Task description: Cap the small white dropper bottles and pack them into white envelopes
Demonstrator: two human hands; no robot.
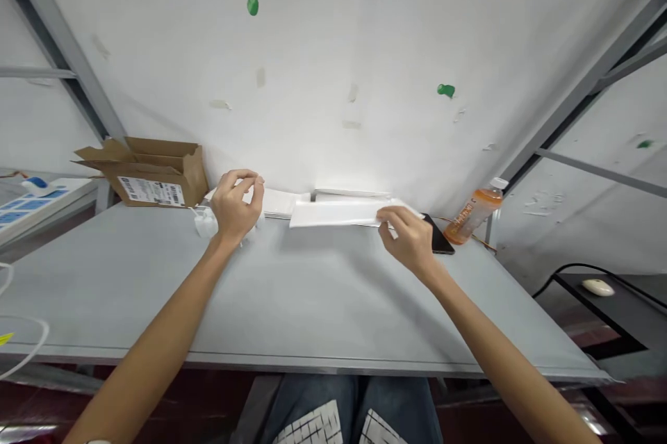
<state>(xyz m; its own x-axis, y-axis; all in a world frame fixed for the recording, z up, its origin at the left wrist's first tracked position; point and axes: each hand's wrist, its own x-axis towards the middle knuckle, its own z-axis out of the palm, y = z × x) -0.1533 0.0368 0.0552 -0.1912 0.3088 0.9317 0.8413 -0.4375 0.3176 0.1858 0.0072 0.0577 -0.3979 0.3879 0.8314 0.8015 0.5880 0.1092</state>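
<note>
My right hand point(409, 235) grips the right end of a flat white panel point(333, 213), thumb below and fingers on top, holding it above the table. Whether the panel is card or a box lid, I cannot tell. My left hand point(237, 206) is raised to the left of it, with thumb and index finger pinched together; anything between them is too small to make out. Partly hidden behind the left wrist lies a small white object point(205, 223) with thin white strands. White flat pieces point(284, 203) lie against the wall behind the panel.
An open cardboard box point(151, 173) with a label stands at the back left of the grey table point(313, 312). At the back right, a bottle of orange drink point(476, 211) leans beside a black phone point(438, 235). A mouse point(597, 287) rests on a dark surface further right.
</note>
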